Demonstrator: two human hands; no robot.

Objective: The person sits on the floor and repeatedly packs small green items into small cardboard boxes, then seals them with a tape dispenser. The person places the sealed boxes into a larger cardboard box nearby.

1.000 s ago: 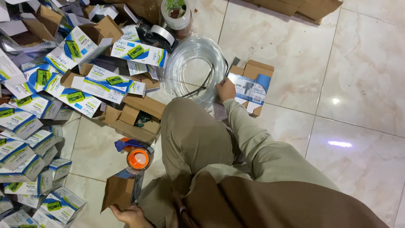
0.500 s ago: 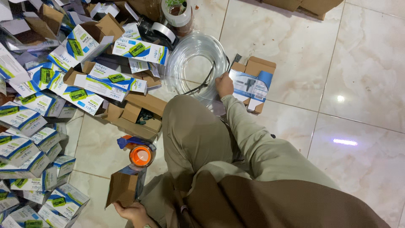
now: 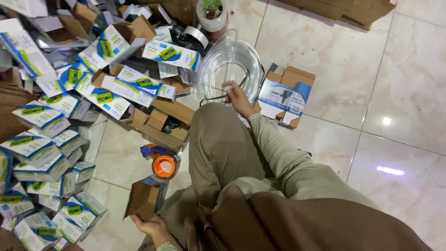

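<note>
Right hand [image 3: 238,98] now reaches onto the coiled clear plastic tubing [image 3: 228,62].
I read fingers loosely closed on a coil; left hand [image 3: 151,226] still grips the small open brown cardboard box [image 3: 144,199].

A coil of clear plastic tubing [image 3: 231,69] is seen in the upper middle of the frame, with the right hand [image 3: 238,98] laid on its lower rim. An opened blue and white cardboard box [image 3: 285,96] lies just right of the coil. Rolls of tape [image 3: 204,21] are placed above it. A heap of blue and white printed cartons [image 3: 55,125] fills the left side. An orange tape dispenser [image 3: 163,165] rests at lower centre, directly above the small brown-flapped box [image 3: 145,199] held in the left hand [image 3: 151,227].
</note>
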